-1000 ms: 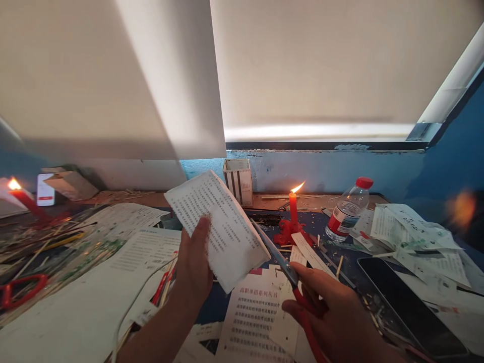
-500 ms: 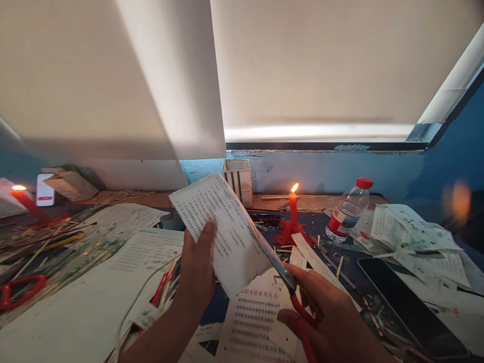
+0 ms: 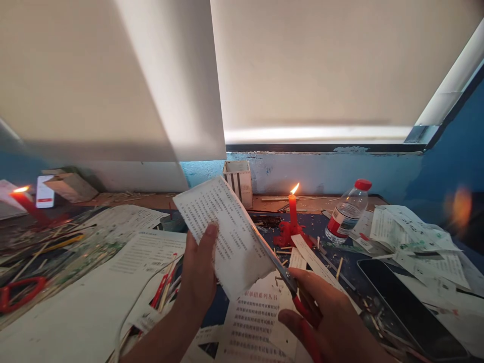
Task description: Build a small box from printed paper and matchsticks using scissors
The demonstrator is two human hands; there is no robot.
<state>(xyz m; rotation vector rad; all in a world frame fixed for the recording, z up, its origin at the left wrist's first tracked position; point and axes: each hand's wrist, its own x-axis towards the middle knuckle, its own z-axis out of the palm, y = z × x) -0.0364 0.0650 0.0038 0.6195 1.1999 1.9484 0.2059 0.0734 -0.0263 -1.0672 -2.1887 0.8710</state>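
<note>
My left hand (image 3: 196,277) grips a thick, ragged-edged sheaf of printed paper (image 3: 223,237) covered in Chinese text, held tilted above the desk. My right hand (image 3: 325,322) is shut around the red handles of a pair of scissors (image 3: 282,267). The steel blades lie along the sheaf's right edge, touching it. Part of the handles is hidden by my fingers. Below my hands lies a printed Chinese sheet (image 3: 251,317).
A lit red candle (image 3: 293,209) stands on spilled red wax, and another burns tilted at far left (image 3: 24,201). A plastic water bottle (image 3: 348,212), a black smartphone (image 3: 410,307), loose papers (image 3: 412,237), wooden sticks (image 3: 38,247) and red-handled scissors (image 3: 18,295) lie about.
The paper sheaf has shifted a little right and down. The scissors blades now lie closer along its right edge.
</note>
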